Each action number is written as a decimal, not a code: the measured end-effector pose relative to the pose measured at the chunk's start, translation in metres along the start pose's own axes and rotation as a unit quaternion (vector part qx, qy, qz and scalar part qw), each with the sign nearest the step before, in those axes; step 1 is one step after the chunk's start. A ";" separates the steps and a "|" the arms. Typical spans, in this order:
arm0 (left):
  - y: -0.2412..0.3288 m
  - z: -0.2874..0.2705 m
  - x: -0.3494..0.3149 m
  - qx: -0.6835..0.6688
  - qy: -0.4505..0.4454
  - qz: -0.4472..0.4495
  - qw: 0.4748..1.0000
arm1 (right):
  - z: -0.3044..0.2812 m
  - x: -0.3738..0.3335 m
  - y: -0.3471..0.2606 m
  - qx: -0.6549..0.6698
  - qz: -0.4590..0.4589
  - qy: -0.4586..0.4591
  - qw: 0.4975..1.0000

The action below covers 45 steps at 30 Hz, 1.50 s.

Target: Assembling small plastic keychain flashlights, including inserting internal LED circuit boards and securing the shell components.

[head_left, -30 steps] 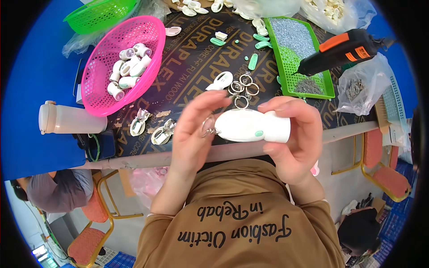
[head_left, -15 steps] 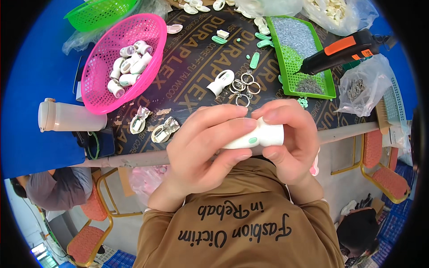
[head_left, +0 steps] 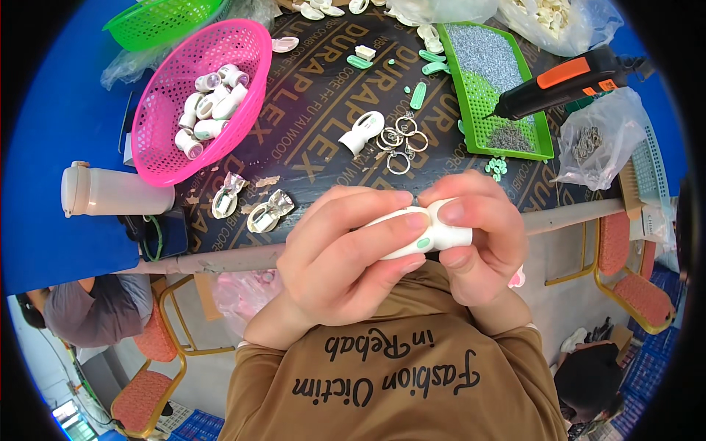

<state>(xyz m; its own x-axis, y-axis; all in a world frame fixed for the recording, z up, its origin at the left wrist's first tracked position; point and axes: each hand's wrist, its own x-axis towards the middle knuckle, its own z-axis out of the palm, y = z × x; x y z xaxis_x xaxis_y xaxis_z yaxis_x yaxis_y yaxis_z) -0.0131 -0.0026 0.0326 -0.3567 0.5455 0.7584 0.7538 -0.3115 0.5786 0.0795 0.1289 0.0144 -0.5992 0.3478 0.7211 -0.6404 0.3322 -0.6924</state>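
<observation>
Close to my chest, just off the table's near edge, a small white flashlight-shaped casing with a green button (head_left: 446, 234) is held between both hands. My left hand (head_left: 334, 253) grips its long end, thumb below and fingers over the top. The fingers of my right hand (head_left: 485, 239) close round its wider end. Beyond my hands lie a white casing half (head_left: 359, 134) and several metal split rings (head_left: 404, 136). Two opened half shells with silvery metal inside (head_left: 271, 212) rest on the table to the left of my hands.
A pink basket (head_left: 151, 158) with several white casings stands left. Near it are a pale bottle (head_left: 110, 189) and a green basket (head_left: 158, 29). At right are a green tray (head_left: 540, 140) of small metal parts, a black-and-orange power screwdriver (head_left: 559, 82) and a plastic bag (head_left: 599, 154). People sit nearby.
Both hands have shifted slightly toward my body with the casing, which has turned a little so its green button sits lower. Small green pieces beside the tray show more fully.
</observation>
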 end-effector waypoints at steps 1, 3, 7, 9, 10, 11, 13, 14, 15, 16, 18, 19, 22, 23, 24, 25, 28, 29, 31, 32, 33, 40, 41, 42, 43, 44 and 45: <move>0.000 0.000 0.000 -0.003 0.002 0.002 1.000 | 0.000 0.000 0.001 0.004 -0.008 -0.004 1.000; -0.001 0.001 0.000 -0.003 0.003 0.006 1.000 | 0.000 0.000 0.001 0.007 -0.015 -0.009 1.000; -0.005 -0.001 -0.002 0.016 -0.014 0.031 0.999 | 0.001 -0.001 0.004 0.019 -0.019 -0.001 1.000; -0.004 -0.001 -0.001 0.017 -0.015 0.031 0.999 | 0.000 0.000 0.005 0.018 -0.026 -0.004 1.000; -0.004 -0.001 -0.001 0.018 -0.016 0.032 0.999 | 0.000 0.000 0.006 0.020 -0.030 -0.004 0.999; -0.004 -0.001 -0.001 0.018 -0.016 0.032 0.999 | 0.000 0.000 0.006 0.023 -0.034 -0.004 0.999; -0.003 0.000 -0.002 0.017 -0.014 0.033 0.999 | 0.000 -0.001 0.005 0.026 -0.033 -0.004 0.999; -0.002 0.000 -0.001 0.017 -0.014 0.034 0.999 | 0.000 -0.001 0.004 0.030 -0.031 -0.003 0.999; -0.002 0.001 -0.001 0.007 -0.003 0.023 1.000 | 0.000 -0.001 0.005 0.030 -0.030 -0.003 0.999; -0.002 0.002 0.000 -0.004 0.008 0.012 1.000 | -0.001 -0.001 0.005 0.033 -0.028 -0.004 0.999; -0.002 0.002 0.000 -0.005 0.009 0.011 1.000 | -0.002 -0.001 0.005 0.036 -0.027 -0.005 0.999; -0.002 0.002 -0.001 -0.006 0.010 0.011 1.000 | -0.002 -0.002 0.003 0.038 -0.009 -0.005 0.999; 0.000 -0.002 -0.001 0.006 -0.009 -0.015 1.000 | -0.002 -0.001 -0.004 0.046 0.042 -0.013 0.998; 0.003 -0.002 -0.001 0.008 -0.009 -0.015 1.000 | -0.002 0.000 -0.005 0.051 0.078 -0.021 0.995; 0.008 -0.001 -0.002 -0.010 0.011 -0.073 0.997 | -0.002 -0.001 -0.003 0.053 0.077 -0.022 0.995; 0.011 -0.001 -0.002 -0.028 0.032 -0.130 0.991 | -0.002 -0.002 -0.001 0.093 0.087 -0.027 0.992; -0.001 0.003 -0.007 -0.103 0.080 -0.086 0.988 | 0.000 -0.005 0.003 0.152 0.100 -0.039 0.982; -0.001 0.000 -0.005 -0.102 0.081 -0.086 0.988 | 0.000 -0.006 0.003 0.172 0.105 -0.044 0.979; -0.001 -0.006 -0.003 -0.071 0.035 -0.058 0.995 | 0.001 -0.006 0.006 0.173 0.098 -0.042 0.979; -0.002 -0.006 -0.004 -0.069 0.036 -0.058 0.995 | 0.001 -0.005 0.007 0.172 0.091 -0.039 0.980; -0.001 -0.007 -0.004 -0.061 0.035 -0.056 0.996 | 0.001 -0.005 0.007 0.173 0.092 -0.040 0.980; -0.002 -0.005 -0.006 -0.065 0.040 -0.058 0.995 | -0.002 -0.001 0.004 0.148 0.084 -0.050 0.984; -0.005 -0.005 -0.006 -0.065 0.040 -0.057 0.995 | -0.003 -0.001 0.003 0.143 0.088 -0.054 0.984; -0.009 -0.006 -0.006 -0.058 0.024 -0.027 0.998 | -0.002 -0.001 0.002 0.142 0.087 -0.053 0.985; -0.012 -0.006 -0.007 -0.051 0.007 0.004 0.999 | -0.001 -0.002 0.000 0.171 0.114 -0.039 0.978; -0.014 -0.003 -0.012 -0.052 0.006 0.005 0.999 | -0.001 -0.002 0.000 0.199 0.141 -0.024 0.969; -0.014 0.000 -0.019 -0.119 0.026 -0.049 0.991 | -0.003 -0.002 0.000 0.200 0.141 -0.025 0.969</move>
<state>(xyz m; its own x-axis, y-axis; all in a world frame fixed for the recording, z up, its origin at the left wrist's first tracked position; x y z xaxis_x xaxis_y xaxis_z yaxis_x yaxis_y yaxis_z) -0.0165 -0.0085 0.0101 -0.4548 0.5435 0.7055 0.5644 -0.4369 0.7004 0.0818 0.1308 0.0126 -0.7932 0.3288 0.5125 -0.5774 -0.1389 -0.8046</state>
